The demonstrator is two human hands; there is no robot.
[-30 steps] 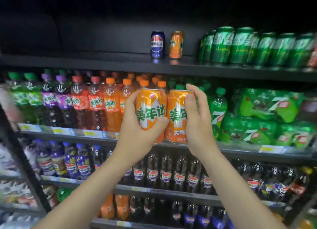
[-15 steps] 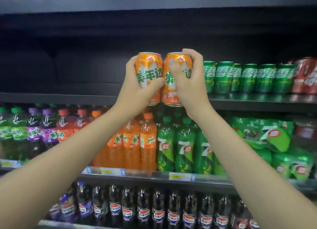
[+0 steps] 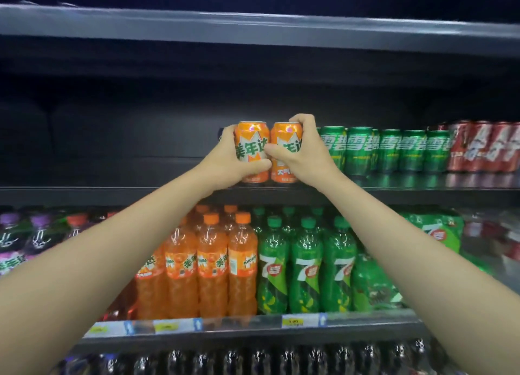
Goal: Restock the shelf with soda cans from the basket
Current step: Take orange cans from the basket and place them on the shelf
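Observation:
Two orange soda cans stand side by side at the front of the dark upper shelf (image 3: 112,190). My left hand (image 3: 225,163) grips the left orange can (image 3: 251,144), thumb across its front. My right hand (image 3: 304,155) grips the right orange can (image 3: 285,138) from the right side. Both can bottoms are at shelf level, just left of a row of green cans (image 3: 388,149). The basket is out of view.
Red cans (image 3: 484,146) stand at the far right of the same shelf. To the left of the orange cans the shelf is dark and bare. Below are orange bottles (image 3: 211,265), green bottles (image 3: 306,267) and purple bottles (image 3: 17,242).
Both hands have carried the two orange cans up from the bottle shelf level and forward onto the upper shelf, beside the green cans.

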